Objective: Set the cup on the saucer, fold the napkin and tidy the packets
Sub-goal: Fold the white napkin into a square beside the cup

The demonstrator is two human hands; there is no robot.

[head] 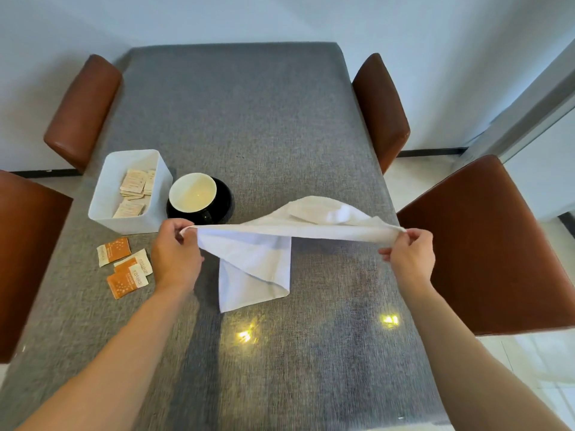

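Brown padded leather-look chairs (81, 110) flank table (249, 119) covered in grey woven cloth. Three flat orange-and-white paper packets (126, 265) loose on cloth at left. White rectangular plastic bin (102, 194) just behind them, holding pale packets (133, 185). Round cup (193, 191), cream inside, sits on glossy black saucer (224, 197) beside bin. Left hand (175, 253) pinches white terry napkin (264, 253) corner; right hand (410, 255) pinches opposite corner. Napkin stretched taut between them, lower flap draping onto table.
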